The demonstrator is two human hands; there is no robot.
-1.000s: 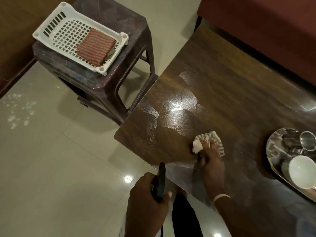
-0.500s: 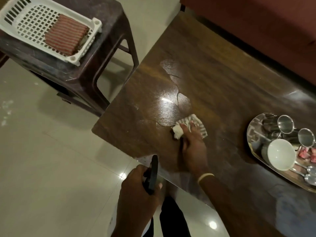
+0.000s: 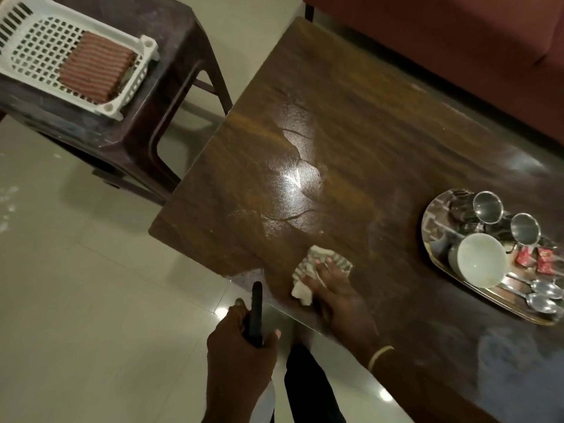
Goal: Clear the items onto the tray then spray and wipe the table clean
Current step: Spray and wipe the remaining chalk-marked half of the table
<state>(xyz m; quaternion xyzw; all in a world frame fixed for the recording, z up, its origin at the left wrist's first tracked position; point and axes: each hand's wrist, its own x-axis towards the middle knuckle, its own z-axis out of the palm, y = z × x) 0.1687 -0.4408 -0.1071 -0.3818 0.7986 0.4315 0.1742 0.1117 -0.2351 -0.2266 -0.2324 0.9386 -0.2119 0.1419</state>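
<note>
My right hand (image 3: pixel 338 296) presses flat on a crumpled striped cloth (image 3: pixel 320 259) on the dark wooden table (image 3: pixel 381 117), close to its near edge. A shiny wet patch (image 3: pixel 293 184) lies just beyond the cloth. My left hand (image 3: pixel 241 343) grips a spray bottle by its black trigger head (image 3: pixel 256 309), off the table's near edge above the floor. A steel tray (image 3: pixel 435 215) at the right holds two steel cups (image 3: pixel 487 206), a white bowl (image 3: pixel 480 264), spoons (image 3: pixel 546 293) and red packets (image 3: pixel 534 257).
A dark plastic stool (image 3: pixel 143 117) stands left of the table. It carries a white slotted basket (image 3: pixel 27 53) with a folded striped cloth (image 3: pixel 94 68). A red sofa (image 3: pixel 457 41) runs along the table's far side. Pale floor tiles (image 3: pixel 91 300) lie at lower left.
My right hand slid the cloth left to the wet patch, then back toward the near edge. The view shifted, so more of the tray shows. My left hand keeps its grip on the bottle.
</note>
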